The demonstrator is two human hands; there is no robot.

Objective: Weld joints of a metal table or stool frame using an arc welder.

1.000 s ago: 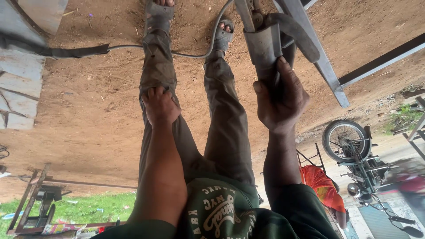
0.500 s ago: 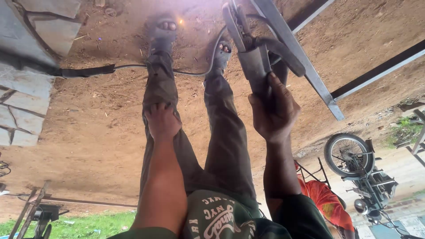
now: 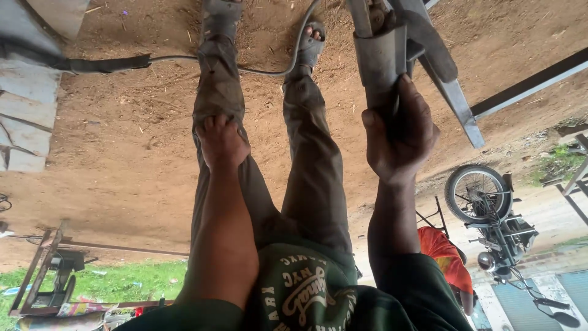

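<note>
The view is upside down, with the dirt ground at the top. My right hand [image 3: 398, 132] is closed around the end of a grey metal tube [image 3: 378, 58] that joins a slanting grey metal bar [image 3: 450, 92]. My left hand [image 3: 222, 142] rests with curled fingers on the knee of my left trouser leg [image 3: 214, 92] and holds nothing separate. Both my legs run up to sandalled feet [image 3: 311, 43] on the ground. A green printed shirt [image 3: 306, 288] fills the bottom.
A black cable [image 3: 184, 59] runs across the dirt between my feet. Grey slabs [image 3: 24, 122] lie at the left. A motorcycle [image 3: 496, 227] stands at the right, beside something red and orange [image 3: 444, 257]. A metal frame [image 3: 43, 276] sits on grass at the lower left.
The view has swung and drawn a little closer. My right hand keeps its grip on the tube, my left stays on the knee. A bright glare near the feet half a second ago is gone.
</note>
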